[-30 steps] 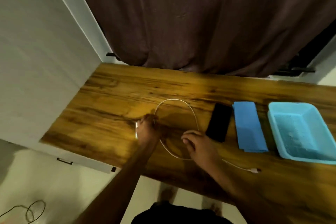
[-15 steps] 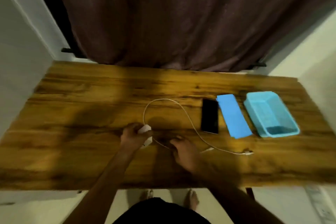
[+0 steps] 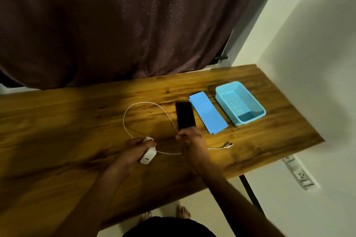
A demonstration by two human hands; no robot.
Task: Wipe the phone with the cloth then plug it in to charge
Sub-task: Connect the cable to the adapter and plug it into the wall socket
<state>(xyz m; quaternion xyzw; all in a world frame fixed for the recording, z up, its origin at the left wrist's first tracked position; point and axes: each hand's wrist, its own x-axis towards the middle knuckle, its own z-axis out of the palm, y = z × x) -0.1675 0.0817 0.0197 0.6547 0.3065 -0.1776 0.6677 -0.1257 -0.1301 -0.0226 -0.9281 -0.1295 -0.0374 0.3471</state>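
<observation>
Left hand (image 3: 134,150) is wrapped around the white charger brick (image 3: 148,155), thumb over its far end, USB port face pointing toward the camera. The brick sits low over the wooden table (image 3: 57,131), near the front-middle of the top.

White cable (image 3: 134,105) runs from the brick's far end, loops away across the table, comes back past the left edge of the phone (image 3: 185,115) and into the right hand (image 3: 192,140). Right hand is pinching the cable at its fingertips, just at the phone's near end; whether the fingers also touch the phone I can't tell, since the hand covers that corner. A second run of cable sags from the brick over to the right hand.

Cable's free end, the metal connector (image 3: 229,144), lies loose on the table to the right of the right hand, not in the phone.

Phone lies flat, black screen up, untouched by the left hand and well apart from the brick. Folded blue cloth (image 3: 208,114) lies flat just beside the phone's right edge, neither hand on it. Light blue mesh basket (image 3: 221,95) is beside the cloth, further right, near the table's right end.

Brown curtain (image 3: 134,25) hangs behind the table. White wall socket strip (image 3: 300,174) is on the right wall, below table level.
</observation>
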